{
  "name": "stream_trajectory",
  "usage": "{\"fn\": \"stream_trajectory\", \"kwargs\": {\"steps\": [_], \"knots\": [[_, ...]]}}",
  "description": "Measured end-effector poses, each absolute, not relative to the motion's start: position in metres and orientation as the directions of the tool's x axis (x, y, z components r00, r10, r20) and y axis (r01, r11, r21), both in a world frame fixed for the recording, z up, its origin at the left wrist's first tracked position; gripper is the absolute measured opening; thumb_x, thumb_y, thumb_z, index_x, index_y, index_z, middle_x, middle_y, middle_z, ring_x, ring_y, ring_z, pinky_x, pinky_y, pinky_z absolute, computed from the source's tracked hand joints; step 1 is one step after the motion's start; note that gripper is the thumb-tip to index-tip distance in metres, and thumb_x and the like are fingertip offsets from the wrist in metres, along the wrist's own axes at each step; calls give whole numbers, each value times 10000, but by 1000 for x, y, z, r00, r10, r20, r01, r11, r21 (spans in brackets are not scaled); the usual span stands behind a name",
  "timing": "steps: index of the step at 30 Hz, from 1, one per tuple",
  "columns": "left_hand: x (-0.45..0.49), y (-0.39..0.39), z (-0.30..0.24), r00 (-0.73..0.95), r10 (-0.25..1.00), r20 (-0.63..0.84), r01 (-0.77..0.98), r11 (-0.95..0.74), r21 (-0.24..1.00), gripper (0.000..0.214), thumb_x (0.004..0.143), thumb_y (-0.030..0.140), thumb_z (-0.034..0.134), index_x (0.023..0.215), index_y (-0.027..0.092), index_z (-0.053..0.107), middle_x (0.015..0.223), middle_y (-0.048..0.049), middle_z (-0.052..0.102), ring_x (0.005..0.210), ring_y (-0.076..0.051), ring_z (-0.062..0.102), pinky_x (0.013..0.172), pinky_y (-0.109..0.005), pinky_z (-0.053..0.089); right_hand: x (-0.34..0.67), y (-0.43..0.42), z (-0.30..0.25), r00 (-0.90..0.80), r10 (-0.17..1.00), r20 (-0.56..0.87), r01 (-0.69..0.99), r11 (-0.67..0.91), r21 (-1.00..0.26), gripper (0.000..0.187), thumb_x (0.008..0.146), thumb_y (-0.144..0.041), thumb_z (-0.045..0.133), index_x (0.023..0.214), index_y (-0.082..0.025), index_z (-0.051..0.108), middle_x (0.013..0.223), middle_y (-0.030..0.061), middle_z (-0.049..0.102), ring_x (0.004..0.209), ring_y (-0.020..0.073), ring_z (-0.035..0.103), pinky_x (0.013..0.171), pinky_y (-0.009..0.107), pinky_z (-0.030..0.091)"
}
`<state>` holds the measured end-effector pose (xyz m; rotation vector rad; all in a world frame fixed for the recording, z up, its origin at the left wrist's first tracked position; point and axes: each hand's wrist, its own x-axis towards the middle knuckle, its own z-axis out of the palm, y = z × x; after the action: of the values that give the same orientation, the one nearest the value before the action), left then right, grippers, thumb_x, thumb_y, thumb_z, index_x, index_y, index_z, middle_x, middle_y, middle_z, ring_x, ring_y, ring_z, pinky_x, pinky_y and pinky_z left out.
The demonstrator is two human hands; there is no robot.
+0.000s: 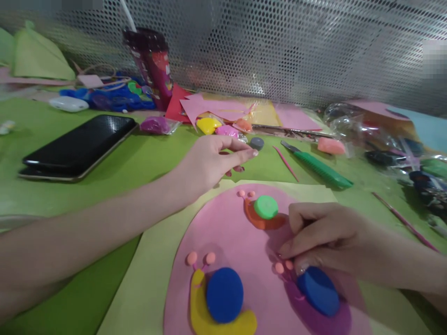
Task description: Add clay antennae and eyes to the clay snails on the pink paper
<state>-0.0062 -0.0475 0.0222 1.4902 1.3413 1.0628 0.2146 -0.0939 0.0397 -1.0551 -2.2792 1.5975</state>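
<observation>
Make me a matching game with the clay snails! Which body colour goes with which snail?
Snails:
1. snail with the green shell
2. snail with the blue shell at the bottom middle
3. snail with the blue shell under the right hand

Body colours:
A. purple
B. orange
C. yellow

Pairs: 1-B, 2-C, 3-A

All three sit on the pink sheet. The right hand touches the purple one; the left hand reaches toward a small grey clay lump.

Purple-bodied clay snail [319, 298], apparently flat
</observation>
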Motion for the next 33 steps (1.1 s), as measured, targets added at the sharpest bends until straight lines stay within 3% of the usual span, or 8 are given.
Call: {"fn": "stream_trajectory", "kwargs": {"steps": [9, 17, 23, 27, 30, 33], "knots": [[-6, -46, 20, 44, 999, 30, 244, -40, 969, 195, 707, 357, 681, 796, 184, 666, 590, -4, 576, 570, -126, 576, 441, -187, 358, 218, -90, 41, -769, 571, -288, 453, 169, -876, 183, 821, -190, 617, 952, -236, 736, 906, 40, 611, 758, 97, 653, 680, 168, 523], [-7, -44, 18, 43, 998, 48, 248, -57, 967, 193, 717, 362, 669, 783, 181, 669, 625, -13, 604, 580, -116, 571, 485, -193, 387, 217, -92, 40, -739, 609, -287, 512, 232, -827, 177, 815, -233, 627, 948, -266, 739, 766, 11, 511, 726, 106, 634, 624, 181, 512], [-9, -42, 16, 43, 998, 47, 220, -56, 974, 190, 718, 354, 669, 794, 180, 669, 643, -17, 612, 573, -103, 558, 488, -188, 396, 217, -91, 40, -758, 578, -302, 455, 137, -880, 180, 839, -240, 594, 943, -224, 740, 794, 13, 469, 727, 108, 643, 625, 191, 526], [-10, -40, 14, 39, 999, 29, 208, -37, 977, 187, 720, 350, 672, 800, 182, 666, 628, -17, 610, 548, -97, 543, 473, -184, 387, 218, -87, 45, -793, 556, -249, 440, 241, -865, 226, 840, -258, 595, 1028, -205, 710, 796, 25, 504, 721, 101, 592, 627, 207, 497], [-11, -40, 13, 47, 998, 32, 199, -41, 979, 185, 722, 354, 673, 801, 187, 668, 621, -13, 605, 540, -94, 533, 476, -186, 389, 219, -83, 50, -815, 559, -155, 425, 392, -816, 241, 876, -291, 532, 869, -162, 735, 705, 13, 473, 633, 86, 497, 570, 213, 436], [-11, -40, 13, 46, 998, 40, 184, -48, 982, 186, 722, 362, 670, 784, 186, 674, 632, -17, 605, 557, -97, 534, 477, -188, 383, 219, -82, 53, -829, 550, -102, 402, 459, -792, 379, 905, -301, 461, 637, -141, 677, 671, 5, 433, 574, 77, 429, 521, 221, 381]]}}
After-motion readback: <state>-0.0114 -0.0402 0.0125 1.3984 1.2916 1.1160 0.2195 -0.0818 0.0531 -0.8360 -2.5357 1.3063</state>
